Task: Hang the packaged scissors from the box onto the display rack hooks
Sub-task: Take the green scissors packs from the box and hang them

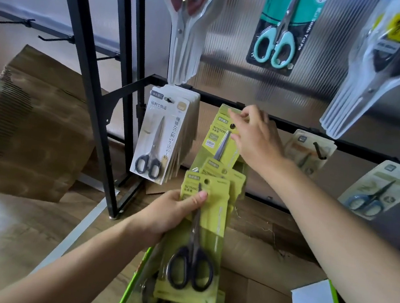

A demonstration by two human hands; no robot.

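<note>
We faced a black metal display rack [94, 84] backed by a ribbed translucent panel [230, 55], its rail already carrying hung packs: a thick stack of white-carded, black-handled scissors [158, 136] on the left and teal-handled scissors on a dark card [276, 33] higher up. Below us lay the open cardboard box with a bright green rim [128, 290], more packs resting inside it. Our left hand [169, 217] gripped a fanned bundle of yellow-green carded packs of black-handled scissors [195, 250], thumb pressed across the front card, fingers clamped behind it. Our right hand [255, 135] reached to the rail, its grip pinched on the top edge of a single yellow-green pack [222, 139], holding that card up against the rack beside the white stack. The hook itself sat hidden behind fingers and card, so we could not tell whether the hang hole had caught. We judged the step in hand to be threading this one pack onto its hook; the next move called for sliding the hole fully along the prong, letting go, then drawing another pack from the bundle.
</note>
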